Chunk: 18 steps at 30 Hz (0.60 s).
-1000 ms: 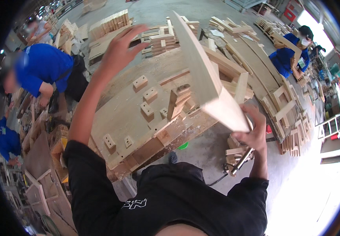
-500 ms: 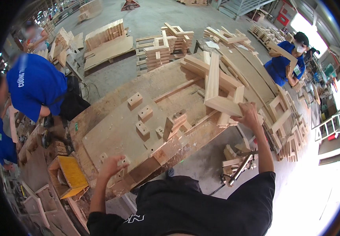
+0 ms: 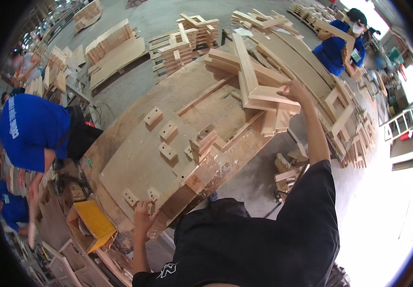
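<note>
My right hand (image 3: 296, 93) grips one end of an L-shaped wooden frame piece (image 3: 248, 76), its long arm pointing away from me. The piece rests across other frame timbers (image 3: 275, 119) at the right side of the workbench (image 3: 125, 138). My left hand (image 3: 144, 217) is at the near left edge of the bench, thumb and fingers apart. Just beyond it is a small wooden block with holes (image 3: 153, 195); whether a fingertip touches it, I cannot tell. Similar drilled blocks (image 3: 168, 152) are fixed on the board, beside a taller angled block (image 3: 204, 142).
A yellow-sided wooden box (image 3: 95, 225) stands left of the bench. A worker in blue (image 3: 34, 131) bends at the left; another (image 3: 339, 50) holds a wooden piece at the far right. Stacked frame parts (image 3: 175, 55) stand beyond the bench, more (image 3: 345, 129) to the right.
My right hand has moved farther from me, and the end of the frame piece has swung away with it. My left hand has drawn slightly nearer. The whole view has shifted.
</note>
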{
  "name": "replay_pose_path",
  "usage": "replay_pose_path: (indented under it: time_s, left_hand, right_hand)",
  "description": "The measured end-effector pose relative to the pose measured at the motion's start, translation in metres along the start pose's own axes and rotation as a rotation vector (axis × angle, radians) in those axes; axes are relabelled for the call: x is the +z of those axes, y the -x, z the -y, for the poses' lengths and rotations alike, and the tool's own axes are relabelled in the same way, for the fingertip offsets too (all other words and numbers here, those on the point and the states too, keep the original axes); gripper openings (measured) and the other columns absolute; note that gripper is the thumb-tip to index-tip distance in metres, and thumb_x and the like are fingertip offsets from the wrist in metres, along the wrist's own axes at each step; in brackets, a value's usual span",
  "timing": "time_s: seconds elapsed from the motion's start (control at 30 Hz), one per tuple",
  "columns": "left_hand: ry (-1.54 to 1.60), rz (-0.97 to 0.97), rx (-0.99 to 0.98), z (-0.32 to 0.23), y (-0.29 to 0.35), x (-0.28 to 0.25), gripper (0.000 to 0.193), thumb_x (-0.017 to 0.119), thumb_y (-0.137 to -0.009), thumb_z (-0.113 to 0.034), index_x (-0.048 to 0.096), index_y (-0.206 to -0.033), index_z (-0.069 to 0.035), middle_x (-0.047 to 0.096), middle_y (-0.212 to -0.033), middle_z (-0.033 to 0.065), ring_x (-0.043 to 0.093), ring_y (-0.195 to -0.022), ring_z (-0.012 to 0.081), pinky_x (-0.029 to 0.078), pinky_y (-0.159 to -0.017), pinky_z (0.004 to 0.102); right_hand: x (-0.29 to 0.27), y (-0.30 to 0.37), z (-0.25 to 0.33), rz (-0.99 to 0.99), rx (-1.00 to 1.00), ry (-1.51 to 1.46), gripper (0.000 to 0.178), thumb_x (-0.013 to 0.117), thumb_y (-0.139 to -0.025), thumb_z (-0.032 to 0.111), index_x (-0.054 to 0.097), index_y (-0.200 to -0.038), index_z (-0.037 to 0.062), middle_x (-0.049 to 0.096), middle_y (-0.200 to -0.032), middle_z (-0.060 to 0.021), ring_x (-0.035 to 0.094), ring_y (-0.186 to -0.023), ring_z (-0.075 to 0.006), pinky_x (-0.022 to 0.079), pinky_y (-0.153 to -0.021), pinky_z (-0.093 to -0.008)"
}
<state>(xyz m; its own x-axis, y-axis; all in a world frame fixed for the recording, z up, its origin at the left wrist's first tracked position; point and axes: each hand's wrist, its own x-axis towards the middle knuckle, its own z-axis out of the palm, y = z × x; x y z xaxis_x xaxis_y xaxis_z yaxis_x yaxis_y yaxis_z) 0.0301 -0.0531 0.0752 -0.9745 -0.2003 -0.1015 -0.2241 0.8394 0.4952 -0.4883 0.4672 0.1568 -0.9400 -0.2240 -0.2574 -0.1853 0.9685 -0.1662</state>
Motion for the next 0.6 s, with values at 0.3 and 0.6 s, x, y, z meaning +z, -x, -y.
replay_pose_path:
  time_s: [0.3,0.6]
  left_hand:
    - [-0.137,-0.155,0.081,0.013,0.006,0.025,0.073,0.086,-0.064,-0.023,0.052,-0.127,-0.008,0.056,-0.12,0.0163,0.052,-0.115,0.0385,0.041,-0.095,0.0487]
    - [-0.126,-0.152,0.001,0.018,0.017,0.028,0.07,0.086,-0.066,-0.023,0.053,-0.126,-0.008,0.057,-0.117,0.0144,0.053,-0.112,0.0375,0.043,-0.095,0.0479]
  right_hand:
    - [0.051,-0.013,0.017,-0.134,0.064,0.131,0.086,0.091,-0.059,0.038,0.056,-0.136,0.0227,0.061,-0.134,-0.0079,0.052,-0.127,-0.0365,0.037,-0.106,-0.0605]
    - [0.07,0.011,0.033,-0.035,0.121,0.136,0.087,0.089,-0.065,0.036,0.049,-0.142,0.025,0.052,-0.143,-0.0081,0.042,-0.135,-0.0348,0.035,-0.108,-0.0645]
